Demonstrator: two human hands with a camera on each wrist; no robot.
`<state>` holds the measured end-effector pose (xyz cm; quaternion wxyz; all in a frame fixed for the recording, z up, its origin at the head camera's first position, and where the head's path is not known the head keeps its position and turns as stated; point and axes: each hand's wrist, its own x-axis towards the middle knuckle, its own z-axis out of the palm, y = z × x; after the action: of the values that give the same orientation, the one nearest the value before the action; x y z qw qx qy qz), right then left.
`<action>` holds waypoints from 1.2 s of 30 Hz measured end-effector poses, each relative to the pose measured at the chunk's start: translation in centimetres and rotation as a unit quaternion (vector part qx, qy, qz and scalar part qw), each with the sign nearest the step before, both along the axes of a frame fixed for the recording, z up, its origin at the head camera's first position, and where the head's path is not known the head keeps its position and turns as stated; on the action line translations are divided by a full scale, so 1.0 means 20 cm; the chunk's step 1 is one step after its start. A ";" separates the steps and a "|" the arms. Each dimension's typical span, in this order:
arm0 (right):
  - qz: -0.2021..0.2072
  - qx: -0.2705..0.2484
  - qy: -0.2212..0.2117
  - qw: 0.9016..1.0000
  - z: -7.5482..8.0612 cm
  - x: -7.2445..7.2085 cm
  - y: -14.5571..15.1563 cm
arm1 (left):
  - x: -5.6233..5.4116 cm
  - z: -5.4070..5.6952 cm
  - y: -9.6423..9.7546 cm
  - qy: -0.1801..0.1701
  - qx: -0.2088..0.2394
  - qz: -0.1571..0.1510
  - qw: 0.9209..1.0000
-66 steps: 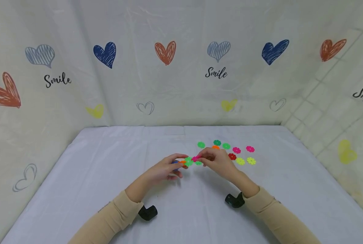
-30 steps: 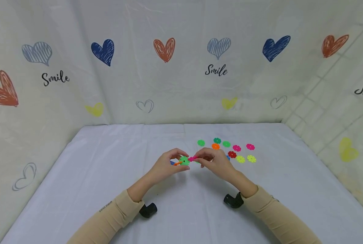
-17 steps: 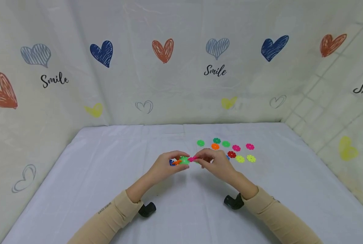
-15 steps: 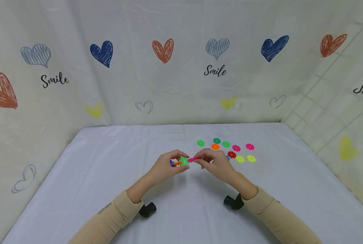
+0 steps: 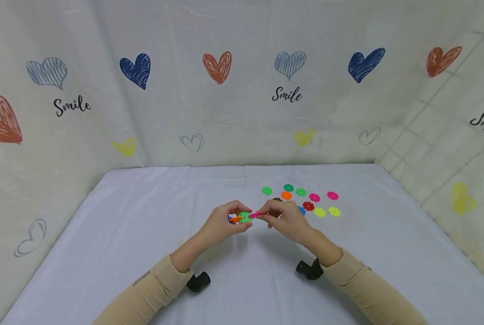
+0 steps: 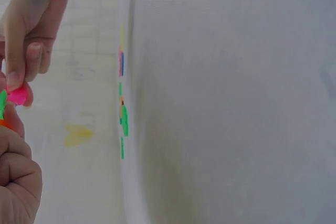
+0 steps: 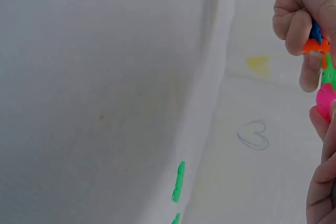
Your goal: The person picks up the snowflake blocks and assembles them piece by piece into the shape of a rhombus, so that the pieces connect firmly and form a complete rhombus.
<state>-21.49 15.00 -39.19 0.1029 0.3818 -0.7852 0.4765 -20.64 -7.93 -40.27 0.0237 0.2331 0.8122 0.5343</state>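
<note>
My left hand (image 5: 221, 222) holds a short chain of flower-shaped interlocking discs between thumb and fingers. In the right wrist view the chain runs from a blue disc (image 7: 315, 31) through an orange disc (image 7: 316, 46) to a light green disc (image 7: 329, 74). My right hand (image 5: 289, 220) pinches a pink disc (image 5: 254, 215) edge-on against the green one's right side. Whether their slots are fully engaged, I cannot tell. Fingers hide part of the blue disc. In the left wrist view, the pink disc (image 6: 18, 96) shows beneath the right hand's fingertips.
Several loose discs lie flat behind and right of my right hand, among them a red disc (image 5: 308, 206), a yellow disc (image 5: 334, 211) and an orange disc (image 5: 286, 195). A brown disc (image 5: 277, 199) is partly covered by the hand. White cloth (image 5: 242, 280) covers the table.
My left hand has shifted its grip, with thumb and fingers now around the green disc. The joined discs and the pink one have moved slightly left; lately both hands have dipped a little.
</note>
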 end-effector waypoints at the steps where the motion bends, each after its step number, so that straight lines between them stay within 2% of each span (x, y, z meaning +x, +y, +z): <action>1: 0.000 -0.001 0.002 1.000 0.00 0.00 0.00 | 0.00 0.00 0.00 0.000 -0.001 0.001 1.000; 4: -0.002 0.003 0.005 1.000 0.00 -0.01 0.00 | -0.01 0.00 0.00 0.002 0.000 0.002 1.000; 9: -0.003 0.018 -0.014 1.000 0.01 -0.03 0.01 | -0.01 0.00 -0.01 -0.004 0.006 0.013 1.000; 14: -0.014 0.049 -0.023 0.998 0.02 -0.06 0.05 | -0.01 0.00 -0.02 -0.012 0.007 0.035 0.999; 17: -0.032 0.058 -0.041 0.997 0.04 -0.08 0.10 | -0.02 0.00 -0.02 -0.036 0.021 0.049 0.998; 19: -0.047 0.062 -0.071 0.994 0.05 -0.10 0.14 | -0.02 -0.01 -0.03 -0.050 0.032 0.053 0.997; 22: -0.071 0.095 -0.122 0.985 0.07 -0.13 0.22 | -0.03 -0.01 -0.04 -0.063 0.047 0.050 0.996; 24: -0.083 0.135 -0.154 0.975 0.08 -0.16 0.27 | -0.04 -0.01 -0.05 -0.065 0.049 0.048 0.996; 28: -0.103 0.203 -0.177 0.958 0.07 -0.21 0.37 | -0.04 0.00 -0.05 -0.077 0.050 0.048 0.995; 32: -0.126 0.217 -0.192 0.949 0.05 -0.25 0.43 | -0.05 -0.01 -0.06 -0.094 0.045 0.050 0.993; 36: -0.128 0.229 -0.211 0.942 0.04 -0.28 0.47 | -0.07 -0.02 -0.08 -0.114 0.043 0.051 0.991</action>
<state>-26.99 24.43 -38.49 -0.0953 0.1824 -0.9188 0.3367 -21.97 -9.46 -40.62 0.0786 0.1294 0.7913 0.5924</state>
